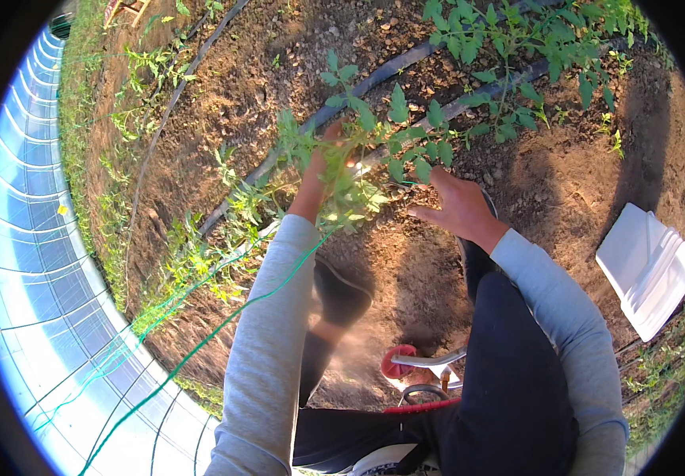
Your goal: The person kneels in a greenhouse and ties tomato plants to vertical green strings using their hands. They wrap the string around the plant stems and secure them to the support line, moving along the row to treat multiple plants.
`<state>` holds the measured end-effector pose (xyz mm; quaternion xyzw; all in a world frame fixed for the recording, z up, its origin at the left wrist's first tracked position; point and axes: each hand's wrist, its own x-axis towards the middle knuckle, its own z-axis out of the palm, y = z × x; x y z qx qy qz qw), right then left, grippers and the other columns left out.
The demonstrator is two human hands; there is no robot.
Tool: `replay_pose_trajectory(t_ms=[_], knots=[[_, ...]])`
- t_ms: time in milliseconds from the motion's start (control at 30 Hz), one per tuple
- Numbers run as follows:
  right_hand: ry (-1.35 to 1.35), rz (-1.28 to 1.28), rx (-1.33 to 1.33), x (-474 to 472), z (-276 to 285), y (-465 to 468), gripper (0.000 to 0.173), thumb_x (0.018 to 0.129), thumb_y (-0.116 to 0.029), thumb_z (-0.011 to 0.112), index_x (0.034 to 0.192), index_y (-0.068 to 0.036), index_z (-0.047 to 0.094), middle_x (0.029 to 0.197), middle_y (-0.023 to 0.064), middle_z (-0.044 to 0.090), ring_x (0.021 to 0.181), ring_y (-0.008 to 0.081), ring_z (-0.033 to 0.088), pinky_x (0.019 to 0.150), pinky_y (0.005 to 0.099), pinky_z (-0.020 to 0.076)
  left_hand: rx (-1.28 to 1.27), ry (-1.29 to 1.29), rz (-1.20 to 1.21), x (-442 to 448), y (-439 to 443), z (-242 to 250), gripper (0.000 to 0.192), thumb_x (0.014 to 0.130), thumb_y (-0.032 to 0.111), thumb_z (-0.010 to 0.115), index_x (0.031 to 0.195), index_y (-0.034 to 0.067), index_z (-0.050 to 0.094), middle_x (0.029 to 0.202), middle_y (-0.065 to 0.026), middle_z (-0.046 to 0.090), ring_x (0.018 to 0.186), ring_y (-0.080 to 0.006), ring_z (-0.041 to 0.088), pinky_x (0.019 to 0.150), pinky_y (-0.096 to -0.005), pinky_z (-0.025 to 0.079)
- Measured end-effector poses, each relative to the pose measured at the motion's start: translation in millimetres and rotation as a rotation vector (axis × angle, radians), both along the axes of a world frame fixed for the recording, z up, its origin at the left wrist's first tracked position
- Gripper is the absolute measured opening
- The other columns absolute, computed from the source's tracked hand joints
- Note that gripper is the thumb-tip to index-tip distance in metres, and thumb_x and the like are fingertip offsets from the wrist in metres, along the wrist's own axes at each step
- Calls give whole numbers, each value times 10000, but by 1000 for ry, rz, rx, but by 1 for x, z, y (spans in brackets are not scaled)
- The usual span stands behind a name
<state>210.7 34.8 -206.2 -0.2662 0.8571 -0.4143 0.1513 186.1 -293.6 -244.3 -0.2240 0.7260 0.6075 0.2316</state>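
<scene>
A leafy tomato plant grows in front of me beside dark drip lines. My left hand reaches in among its leaves and stems; foliage covers the fingers, so whether it grips anything cannot be told. My right hand is just right of the plant, thumb apart from the fingers, its fingertips close to the lower leaves and a thin green string end. Whether those fingertips pinch the string is unclear. A long green twine runs from the plant down past my left sleeve to the lower left.
Drip hoses cross the soil. More tomato plants grow at the upper right. A white plastic container lies at the right. Between my legs is a metal frame with a red wheel. Greenhouse film curves along the left.
</scene>
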Motion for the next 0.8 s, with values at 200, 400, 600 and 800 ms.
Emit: replay_pose_trajectory(t_ms=[200,400,600,800], knots=[[18,-163,74,-37,-13,-9,486,1018,-298,719,1446,-98,605,1404,210,638,1110,358,719,895,518,601,-171,113,-112,-5,1,-6,662,1044,242,744,1632,147,454,1323,-122,684,1065,-189,648,852,-319,535],[283,15,14,-76,-53,-59,683,983,-197,747,1604,-177,464,1541,108,555,1376,405,533,1148,539,459,-65,36,-68,-14,5,-5,462,1075,251,666,1524,163,602,1038,11,665,791,-92,533,673,-242,419],[216,154,150,-93,-85,-90,550,1125,-266,560,1620,-75,414,1565,203,518,1224,391,658,973,486,624,-160,-78,-36,-19,17,11,345,1058,250,686,1373,111,664,931,-37,714,709,-126,586,599,-306,469],[-835,-192,-337,-101,-62,-101,462,1136,-307,548,1526,-60,550,1266,173,709,949,278,718,804,447,620,-272,-52,-152,-28,12,9,295,1053,265,704,1298,103,729,865,-43,731,649,-125,609,534,-312,471]])
